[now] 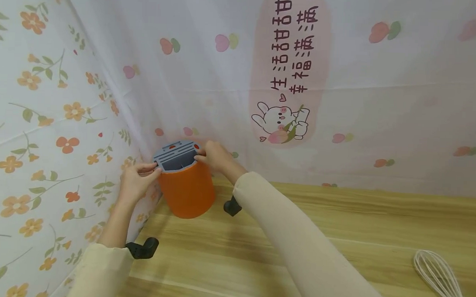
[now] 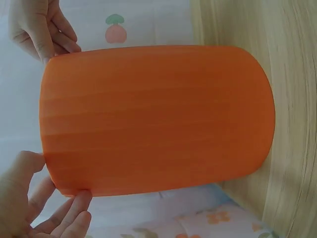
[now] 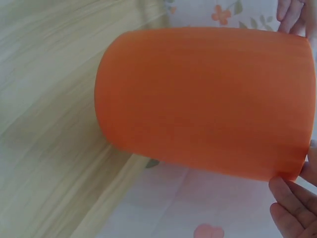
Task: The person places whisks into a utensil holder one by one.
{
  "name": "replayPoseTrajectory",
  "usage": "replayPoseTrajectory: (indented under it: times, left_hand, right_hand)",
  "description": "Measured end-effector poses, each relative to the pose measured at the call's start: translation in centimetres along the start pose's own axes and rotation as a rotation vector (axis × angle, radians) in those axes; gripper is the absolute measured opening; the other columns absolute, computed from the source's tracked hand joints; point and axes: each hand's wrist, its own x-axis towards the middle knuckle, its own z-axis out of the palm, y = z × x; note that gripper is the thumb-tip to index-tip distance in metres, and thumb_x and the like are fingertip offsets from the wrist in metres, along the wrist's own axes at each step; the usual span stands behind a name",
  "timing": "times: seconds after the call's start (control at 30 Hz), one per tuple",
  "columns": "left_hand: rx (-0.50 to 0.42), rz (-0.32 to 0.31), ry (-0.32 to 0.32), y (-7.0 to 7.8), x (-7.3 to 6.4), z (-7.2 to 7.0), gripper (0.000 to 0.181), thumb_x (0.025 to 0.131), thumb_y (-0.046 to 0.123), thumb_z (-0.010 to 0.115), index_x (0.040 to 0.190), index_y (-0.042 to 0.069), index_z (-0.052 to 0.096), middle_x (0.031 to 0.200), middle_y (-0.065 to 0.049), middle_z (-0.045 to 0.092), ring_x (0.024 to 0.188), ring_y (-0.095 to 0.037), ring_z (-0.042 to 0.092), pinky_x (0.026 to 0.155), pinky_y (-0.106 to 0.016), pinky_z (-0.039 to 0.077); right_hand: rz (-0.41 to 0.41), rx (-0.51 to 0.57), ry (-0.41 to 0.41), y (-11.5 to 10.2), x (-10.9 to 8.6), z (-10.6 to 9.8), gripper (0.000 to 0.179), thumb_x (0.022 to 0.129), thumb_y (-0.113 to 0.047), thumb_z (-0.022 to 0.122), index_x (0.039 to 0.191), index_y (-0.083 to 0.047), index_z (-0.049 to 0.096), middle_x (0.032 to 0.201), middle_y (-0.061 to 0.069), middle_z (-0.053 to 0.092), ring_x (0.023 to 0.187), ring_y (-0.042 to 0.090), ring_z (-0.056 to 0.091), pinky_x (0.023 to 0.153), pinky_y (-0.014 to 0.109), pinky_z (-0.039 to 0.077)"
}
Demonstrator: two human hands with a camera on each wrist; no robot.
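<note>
An orange knife holder (image 1: 187, 191) with a grey slotted top (image 1: 177, 157) and one larger open compartment is upright in the back left corner, over the wooden table. My left hand (image 1: 136, 184) pinches its left upper rim between thumb and fingers. On the opposite side, my right hand (image 1: 218, 158) grips the right upper rim, its thumb at the compartment's edge. Both wrist views show the smooth orange wall (image 2: 158, 119) filling the middle, with fingertips (image 3: 285, 191) at the rim. Whether the base touches the table, I cannot tell.
A white wire whisk (image 1: 440, 278) lies at the right on the wooden table (image 1: 318, 225). A flowered cloth (image 1: 66, 112) hangs on the left, and a printed cloth (image 1: 362, 91) covers the back. Dark camera mounts (image 1: 144, 249) stick out from my wrists.
</note>
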Motion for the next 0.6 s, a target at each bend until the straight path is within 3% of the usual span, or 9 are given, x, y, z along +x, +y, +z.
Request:
replayPoseTrajectory:
  times: [0.1,0.23,0.47,0.6]
  left_hand:
    - [-0.032,0.002,-0.002,0.2,-0.2,0.5,0.041,0.088,0.025,0.061,0.118,-0.003,0.059,0.116,-0.023,0.057,0.103,-0.032,0.058,0.078,-0.021,0.05]
    - [-0.056,0.002,-0.01,0.7,-0.8,1.0,0.042,0.088,0.027,0.061,0.118,-0.002,0.06,0.117,-0.022,0.057,0.103,-0.031,0.058,0.07,-0.009,0.046]
    - [-0.07,0.023,-0.015,1.6,-1.3,2.2,0.039,0.088,0.026,0.062,0.116,-0.001,0.061,0.114,-0.02,0.059,0.099,-0.028,0.061,0.072,-0.014,0.049]
    - [-0.087,0.026,-0.021,2.1,-1.8,3.0,0.038,0.087,0.024,0.063,0.115,-0.001,0.062,0.112,-0.021,0.06,0.098,-0.028,0.062,0.074,-0.017,0.05]
  right_hand:
    - [-0.012,-0.003,0.0,0.3,-0.8,-0.3,0.029,0.089,-0.024,0.06,0.113,-0.007,0.065,0.121,0.003,0.059,0.106,0.018,0.057,0.074,0.019,0.047]
    - [0.005,-0.008,0.007,0.6,-1.7,-0.8,0.03,0.089,-0.025,0.061,0.114,-0.009,0.064,0.12,0.002,0.059,0.107,0.017,0.056,0.077,0.023,0.048]
    - [-0.028,-0.033,0.024,1.6,-3.5,-1.5,0.025,0.089,-0.022,0.061,0.105,-0.004,0.068,0.117,0.005,0.06,0.098,0.021,0.06,0.068,0.02,0.043]
    - [-0.015,-0.051,0.04,2.0,-4.7,-1.8,0.026,0.088,-0.021,0.062,0.108,-0.004,0.067,0.113,0.006,0.062,0.101,0.02,0.059,0.077,0.021,0.047]
